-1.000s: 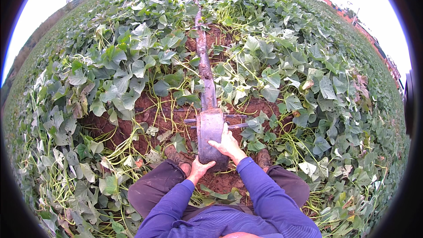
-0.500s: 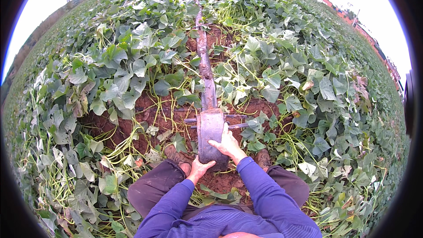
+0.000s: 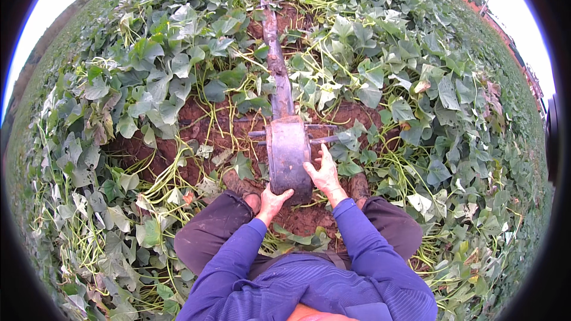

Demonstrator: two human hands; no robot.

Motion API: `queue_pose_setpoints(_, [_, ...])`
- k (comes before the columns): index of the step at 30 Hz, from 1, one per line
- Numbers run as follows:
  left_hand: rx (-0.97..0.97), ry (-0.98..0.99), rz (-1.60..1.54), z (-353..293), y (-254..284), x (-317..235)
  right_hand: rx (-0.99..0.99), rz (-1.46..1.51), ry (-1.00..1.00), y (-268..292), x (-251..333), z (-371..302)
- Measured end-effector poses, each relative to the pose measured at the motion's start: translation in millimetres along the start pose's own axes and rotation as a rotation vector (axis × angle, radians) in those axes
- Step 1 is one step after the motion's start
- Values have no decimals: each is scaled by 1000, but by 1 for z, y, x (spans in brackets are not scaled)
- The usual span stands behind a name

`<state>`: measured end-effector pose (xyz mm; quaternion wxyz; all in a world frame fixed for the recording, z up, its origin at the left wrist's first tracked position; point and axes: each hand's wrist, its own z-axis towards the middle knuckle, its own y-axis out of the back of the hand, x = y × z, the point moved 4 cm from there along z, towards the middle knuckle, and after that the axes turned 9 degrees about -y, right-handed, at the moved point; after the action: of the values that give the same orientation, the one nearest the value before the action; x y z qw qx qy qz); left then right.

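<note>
Between my knees stands a thick roll of dark, muddy flat hose (image 3: 289, 154), its strip running straight away from me along the ground. My left hand (image 3: 273, 203) grips the roll's near left edge, thumb on top, with its other fingers partly hidden. On the right side, my right hand (image 3: 324, 172) has its fingers spread; its thumb is at the roll's right edge, and whether it touches is hard to tell. Dark rods (image 3: 322, 140) stick out sideways on both sides of the roll.
Leafy green vines (image 3: 380, 77) crowd both sides, with loose stems trailing over bare reddish soil (image 3: 202, 119). My muddy shoes (image 3: 241, 185) flank the roll. The laid strip (image 3: 281, 86) stretches toward the far field. Buildings stand at the far right.
My right hand has slid off the roll's top to its right side and spread its fingers. My left hand stays at the near edge. The view has tilted down; the far person's legs are out of sight.
</note>
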<state>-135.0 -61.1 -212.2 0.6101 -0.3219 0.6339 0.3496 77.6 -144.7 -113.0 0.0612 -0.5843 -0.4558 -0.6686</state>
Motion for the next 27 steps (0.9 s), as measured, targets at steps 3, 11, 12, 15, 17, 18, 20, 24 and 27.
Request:
queue_pose_setpoints(3, [-10,1,-9,4,-2,1,-91,48,-72,-1,-66,-25])
queue_pose_setpoints(11, [-27,35,77,10,-3,-23,257,436,-133,-38,-106,-29])
queue_pose_setpoints(12, [-25,45,60,12,-3,-25,264,430,-131,-38,-105,-27])
queue_pose_setpoints(15, [-22,81,146,17,-4,-45,207,489,-97,-39,-99,-26])
queue_pose_setpoints(17, [-37,109,213,20,-7,-69,231,532,-100,-34,-92,-26])
queue_pose_setpoints(18, [-31,106,173,22,-7,-64,229,514,-98,-27,-82,-28])
queue_pose_setpoints(20, [-20,97,90,29,-6,-59,205,472,-23,-30,-76,-23])
queue_pose_setpoints(24, [-41,203,93,38,-10,-83,167,423,-17,-19,-60,-28])
queue_pose_setpoints(27, [-28,239,87,51,-17,-105,93,361,9,-16,-51,-24])
